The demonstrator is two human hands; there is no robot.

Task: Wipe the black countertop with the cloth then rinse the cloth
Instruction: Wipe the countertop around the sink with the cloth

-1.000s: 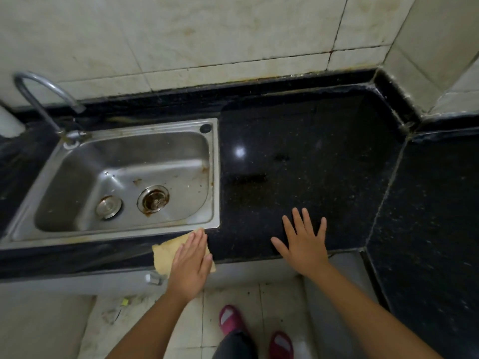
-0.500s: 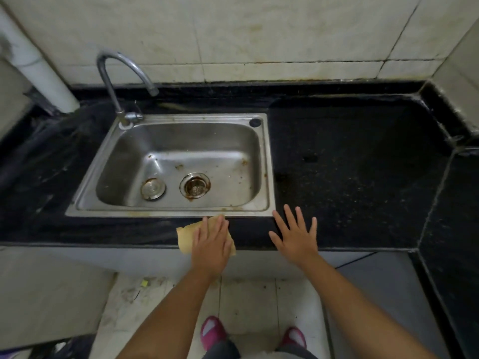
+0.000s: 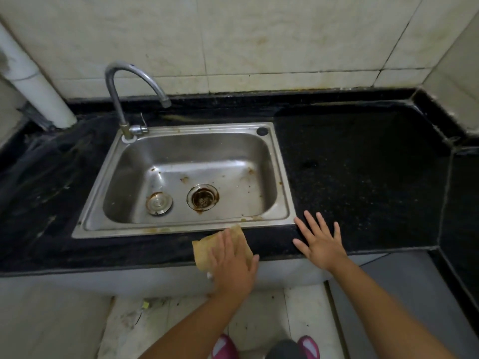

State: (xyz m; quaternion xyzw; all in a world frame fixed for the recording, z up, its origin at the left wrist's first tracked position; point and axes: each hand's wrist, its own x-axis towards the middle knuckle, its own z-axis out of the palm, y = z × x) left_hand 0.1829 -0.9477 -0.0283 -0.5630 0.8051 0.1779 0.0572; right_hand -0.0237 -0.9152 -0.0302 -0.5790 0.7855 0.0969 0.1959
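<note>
A yellowish cloth lies on the front strip of the black countertop, just in front of the steel sink. My left hand presses flat on the cloth with straight fingers, covering most of it. My right hand rests flat with spread fingers on the counter, right of the sink's front corner, holding nothing. A curved chrome tap stands at the sink's back left; no water runs from it.
The sink basin holds a rusty drain and a loose plug. A white pipe rises at the back left. Tiled walls close the back and right. The counter turns a corner at the right. My pink slippers are on the floor below.
The view has swung left, bringing the tap and whole sink into view. My left hand has stayed pressed on the cloth by the sink's front rim; my right hand stays flat on the counter.
</note>
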